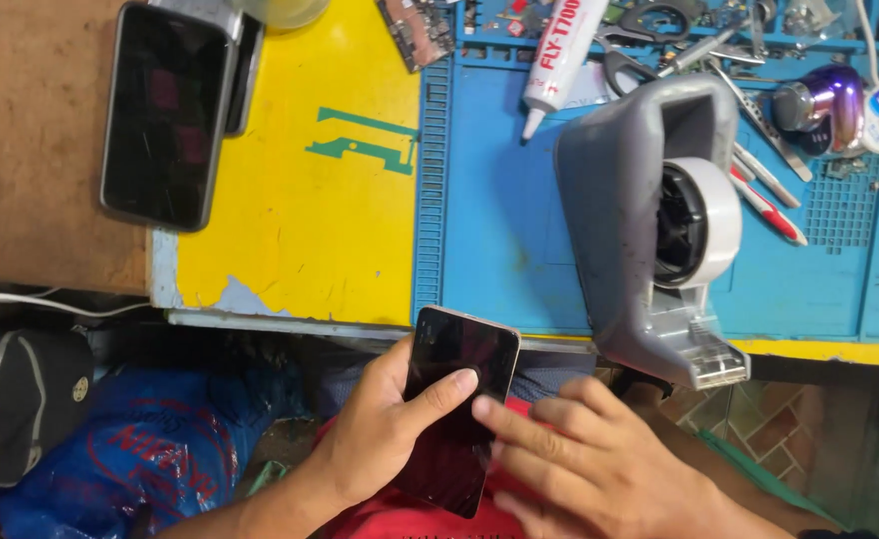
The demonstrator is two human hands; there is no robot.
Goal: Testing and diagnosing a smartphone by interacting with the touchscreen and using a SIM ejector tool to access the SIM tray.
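Black phone (456, 399), long axis toward the tape dispenser (649, 230), is clasped by left hand (380, 434); right hand (599, 459), grip apart, fingertips touching.

The lower half of the dark, glossy rectangular phone (459, 399) is partly covered by the left hand (380, 434) and the fingers of the right hand (599, 464), whose wrist runs off the bottom edge. Above the phone, the grey plastic tape dispenser (639, 240) hides part of the blue ridged work mat (499, 220). The tools beyond the dispenser are cropped by the top edge.
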